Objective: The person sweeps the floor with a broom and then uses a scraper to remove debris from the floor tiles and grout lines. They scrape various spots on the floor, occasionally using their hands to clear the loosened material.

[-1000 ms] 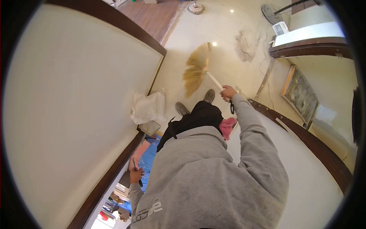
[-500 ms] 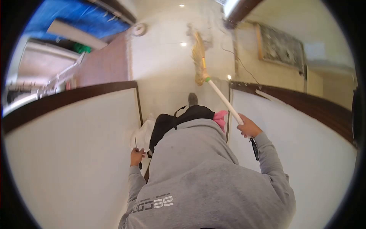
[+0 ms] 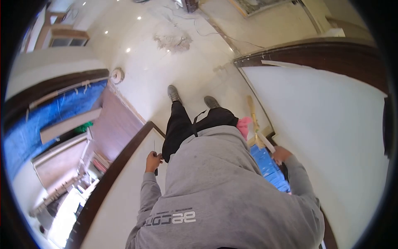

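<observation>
A broom in the right hand (image 3: 281, 155), a thin tool in the left hand (image 3: 152, 162)

The fingers of the right hand are closed around the white stick of the broom (image 3: 264, 141). This hand is out to the right side of the gray top (image 3: 232, 178). The broom's yellow end points away, ahead of the gray top and a bit to its right.

The fingers of the left hand are bent and hold a thin tool (image 3: 154, 145). Its thin part sticks up past the fingers, and a dark bit shows below them. It is too small to tell what it is. This hand is on the left side of the gray top, close to the black pants (image 3: 176, 129).

A pink cloth (image 3: 243, 126) hangs at the front right edge of the gray top. A blue sheet (image 3: 269, 168) lies to the right of the gray top, between it and the right hand.

Ahead of the gray top are two shoes (image 3: 174, 94) on the pale floor (image 3: 145, 70). Farther ahead is a messy gray patch (image 3: 174, 42). A round thing (image 3: 117, 75) sits ahead and to the left of the gray top.
</observation>
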